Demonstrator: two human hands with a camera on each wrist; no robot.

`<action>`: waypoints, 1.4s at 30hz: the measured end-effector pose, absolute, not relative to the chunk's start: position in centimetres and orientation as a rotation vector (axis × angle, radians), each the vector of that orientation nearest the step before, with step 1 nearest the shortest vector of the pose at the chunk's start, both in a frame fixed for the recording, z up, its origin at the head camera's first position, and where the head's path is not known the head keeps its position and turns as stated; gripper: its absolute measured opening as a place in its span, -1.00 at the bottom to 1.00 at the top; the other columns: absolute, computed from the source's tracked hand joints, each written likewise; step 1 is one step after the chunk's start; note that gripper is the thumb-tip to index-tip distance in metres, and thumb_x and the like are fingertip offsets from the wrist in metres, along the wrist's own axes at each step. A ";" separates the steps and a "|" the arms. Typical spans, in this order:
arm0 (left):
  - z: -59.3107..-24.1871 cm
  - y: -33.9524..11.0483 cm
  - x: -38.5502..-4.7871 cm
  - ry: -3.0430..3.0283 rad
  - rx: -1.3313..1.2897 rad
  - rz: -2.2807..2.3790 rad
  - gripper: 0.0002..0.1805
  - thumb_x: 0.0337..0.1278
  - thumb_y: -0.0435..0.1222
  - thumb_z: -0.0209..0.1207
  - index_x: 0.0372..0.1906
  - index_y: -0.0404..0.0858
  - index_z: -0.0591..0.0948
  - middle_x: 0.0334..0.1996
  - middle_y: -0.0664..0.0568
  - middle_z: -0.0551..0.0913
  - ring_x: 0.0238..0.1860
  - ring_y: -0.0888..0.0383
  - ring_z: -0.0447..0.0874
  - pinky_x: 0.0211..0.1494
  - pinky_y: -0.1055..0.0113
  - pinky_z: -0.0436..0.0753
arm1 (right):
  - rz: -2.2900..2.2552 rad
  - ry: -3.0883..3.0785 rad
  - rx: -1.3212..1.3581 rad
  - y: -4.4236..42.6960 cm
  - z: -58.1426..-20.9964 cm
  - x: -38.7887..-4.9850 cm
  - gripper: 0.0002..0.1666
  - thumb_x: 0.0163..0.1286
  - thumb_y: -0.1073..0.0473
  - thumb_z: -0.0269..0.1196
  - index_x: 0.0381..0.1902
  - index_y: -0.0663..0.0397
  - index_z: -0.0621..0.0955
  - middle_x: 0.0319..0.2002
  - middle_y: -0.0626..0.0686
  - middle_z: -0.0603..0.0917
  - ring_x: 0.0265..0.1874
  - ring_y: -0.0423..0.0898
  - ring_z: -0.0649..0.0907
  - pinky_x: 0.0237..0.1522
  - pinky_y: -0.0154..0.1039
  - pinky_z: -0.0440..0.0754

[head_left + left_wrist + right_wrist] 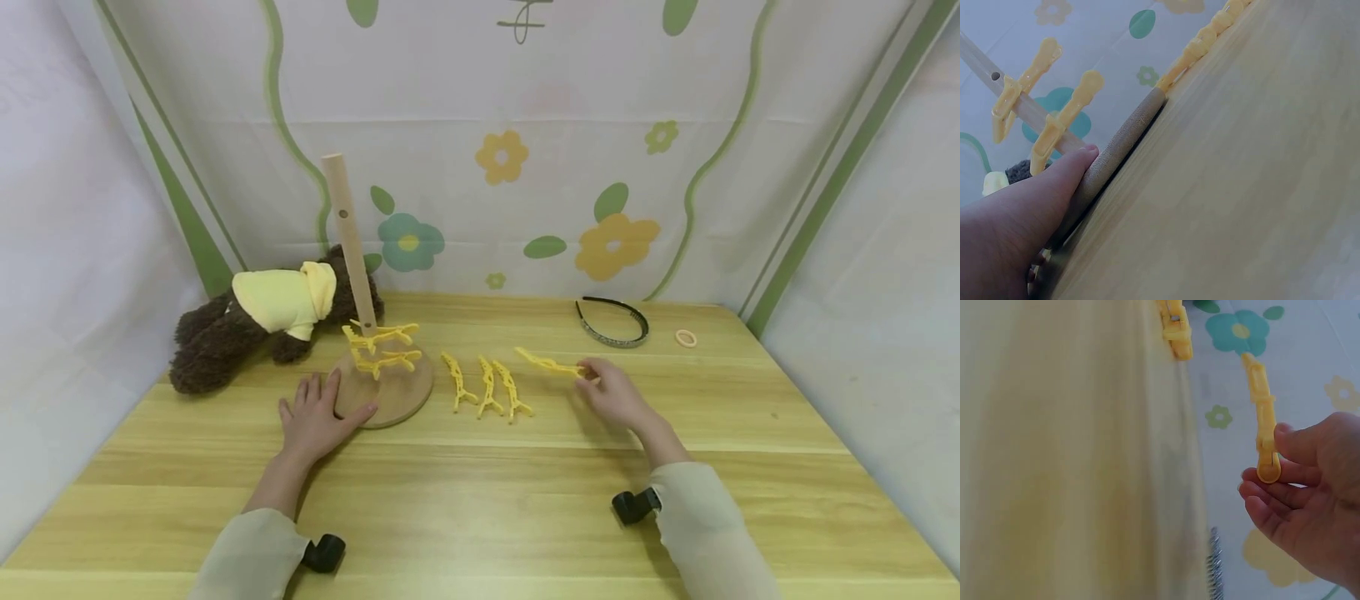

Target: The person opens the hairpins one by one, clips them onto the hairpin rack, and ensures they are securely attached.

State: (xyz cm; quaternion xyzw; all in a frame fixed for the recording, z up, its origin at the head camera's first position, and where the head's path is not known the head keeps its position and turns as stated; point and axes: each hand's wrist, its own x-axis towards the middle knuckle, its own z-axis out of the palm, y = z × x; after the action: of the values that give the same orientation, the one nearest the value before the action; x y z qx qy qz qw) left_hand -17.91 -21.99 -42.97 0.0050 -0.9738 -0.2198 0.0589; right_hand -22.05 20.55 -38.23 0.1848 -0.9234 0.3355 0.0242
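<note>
My right hand [613, 393] pinches the tail end of a yellow hair clip [546, 362], held above the table with its long tip pointing left. In the right wrist view, thumb and fingers grip that clip [1264, 419]. With fingers spread, my left hand [318, 421] lies at the left edge of a wooden stand's round base [405, 400], its thumb resting on the rim. An upright wooden post [350, 250] rises from the base. Two more yellow clips [390, 334] are clamped on the post's lower part, one above the other. Several similar clips [489, 387] lie on the table beside the base.
Behind the stand, a brown plush bear in a yellow hoodie [273, 298] lies on its side. A dark, glittery headband [615, 341] and a small pale ring [686, 338] lie at the back right. Flower-printed white cloth [450, 83] encloses the wooden table [480, 500].
</note>
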 end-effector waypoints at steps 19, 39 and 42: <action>-42.9 -21.8 -18.1 -2.934 0.003 -0.669 0.06 -0.20 0.35 -0.08 0.30 -0.31 0.03 0.23 -0.41 -0.08 0.21 -0.31 -0.24 0.00 -0.31 -0.35 | 0.790 -2.643 0.993 8.9 -30.9 -24.8 -0.79 0.26 0.29 0.07 -0.22 0.36 0.51 -0.41 0.11 0.53 -0.44 -0.05 0.49 -0.37 -0.19 0.45; -43.0 -21.9 -17.9 -2.937 0.018 -0.655 0.06 -0.19 0.35 -0.08 0.29 -0.33 0.04 0.22 -0.42 -0.06 0.21 -0.32 -0.23 0.00 -0.32 -0.33 | 0.703 -2.678 1.116 0.2 -28.8 -25.6 -0.83 0.27 0.22 0.07 -0.32 0.22 0.55 -0.42 0.03 0.55 -0.46 -0.15 0.48 -0.39 -0.33 0.42; -42.9 -21.9 -17.9 -2.935 0.018 -0.651 0.06 -0.19 0.35 -0.09 0.29 -0.34 0.04 0.21 -0.43 -0.05 0.21 -0.32 -0.22 0.00 -0.32 -0.32 | 0.703 -2.693 1.109 -0.6 -28.7 -25.5 -0.83 0.27 0.21 0.06 -0.33 0.20 0.55 -0.44 0.02 0.54 -0.48 -0.16 0.48 -0.42 -0.34 0.41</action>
State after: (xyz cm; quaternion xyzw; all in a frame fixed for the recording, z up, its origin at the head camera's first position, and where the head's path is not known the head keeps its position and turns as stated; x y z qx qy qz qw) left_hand -17.93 -21.94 -42.95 0.0060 -0.9740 -0.2162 0.0673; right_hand -25.50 -0.59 -28.72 0.3693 -0.8964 0.2340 0.0727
